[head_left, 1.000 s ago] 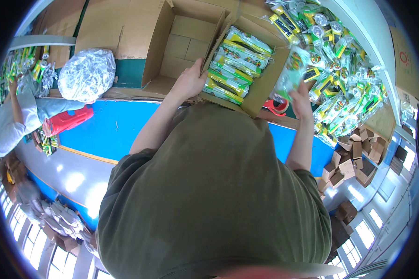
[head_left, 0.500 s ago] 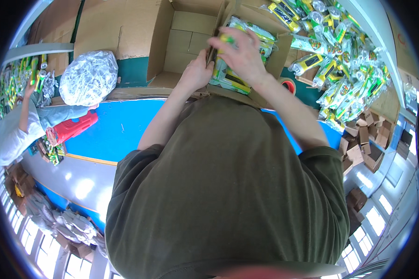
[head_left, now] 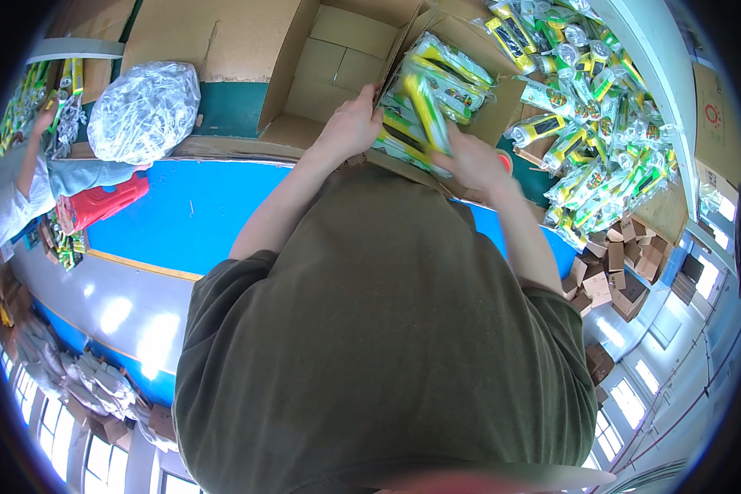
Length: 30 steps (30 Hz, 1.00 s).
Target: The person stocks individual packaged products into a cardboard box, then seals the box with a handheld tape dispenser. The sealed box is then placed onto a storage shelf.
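Observation:
My left hand (head_left: 352, 125) is closed on the wall edge of a cardboard box (head_left: 506, 97), where it meets an open box on its left. Inside the right-hand box lie several plastic-wrapped green, white and yellow packages (head_left: 453, 82). Over the box's near right part, my right hand (head_left: 476, 163) grips a long yellow-and-green package (head_left: 426, 111), which is tilted and blurred by motion. Part of my right fingers is hidden behind it.
An open box (head_left: 346, 51) stands at left, showing its bare bottom. A large heap of wrapped packages (head_left: 589, 165) lies at right. A red tape roll (head_left: 505, 162) is partly hidden. Left are a clear plastic bundle (head_left: 144, 113) and another person's arm (head_left: 33, 156).
My right hand has moved right and toward me, and a long yellow-and-green package now shows in its grip. My left hand stays at the box edge. The whole view has shifted slightly.

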### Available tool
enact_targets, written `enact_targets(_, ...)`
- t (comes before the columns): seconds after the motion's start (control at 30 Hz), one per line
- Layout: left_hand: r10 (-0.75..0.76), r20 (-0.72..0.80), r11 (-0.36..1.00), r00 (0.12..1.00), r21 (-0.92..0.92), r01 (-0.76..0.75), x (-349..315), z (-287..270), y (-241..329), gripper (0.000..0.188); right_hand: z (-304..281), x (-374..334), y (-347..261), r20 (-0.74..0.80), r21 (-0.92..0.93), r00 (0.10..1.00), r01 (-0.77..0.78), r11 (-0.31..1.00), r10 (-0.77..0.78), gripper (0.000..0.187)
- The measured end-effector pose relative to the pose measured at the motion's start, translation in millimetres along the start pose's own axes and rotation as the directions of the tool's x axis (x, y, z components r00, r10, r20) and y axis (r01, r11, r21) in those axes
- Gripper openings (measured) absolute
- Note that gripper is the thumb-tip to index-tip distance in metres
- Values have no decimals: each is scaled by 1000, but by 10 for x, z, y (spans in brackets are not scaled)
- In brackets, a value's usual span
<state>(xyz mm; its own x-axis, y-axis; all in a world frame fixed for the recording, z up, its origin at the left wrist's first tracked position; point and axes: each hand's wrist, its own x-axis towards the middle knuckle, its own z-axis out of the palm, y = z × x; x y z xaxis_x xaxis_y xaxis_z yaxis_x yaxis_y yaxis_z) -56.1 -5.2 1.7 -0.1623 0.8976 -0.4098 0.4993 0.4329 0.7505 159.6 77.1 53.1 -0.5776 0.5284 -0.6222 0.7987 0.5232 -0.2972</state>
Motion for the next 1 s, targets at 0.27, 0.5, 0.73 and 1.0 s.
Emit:
enact_targets(0.27,10,20,1000,1000,26,-11,34,-12,45,54,544,411,151,-310,-178,950,-7,984,-50,63)
enact_targets(0.5,-7,45,1000,999,25,6,21,1,47,52,423,559,94,-230,-385,973,-122,915,33,29)
enact_targets(0.73,-24,19,998,1000,51,23,20,-12,60,50,475,477,35,-383,-402,921,-100,910,-67,33)
enact_targets(1.0,-37,30,996,999,84,34,31,-5,80,58,488,664,17,-418,-380,865,109,918,-276,46)
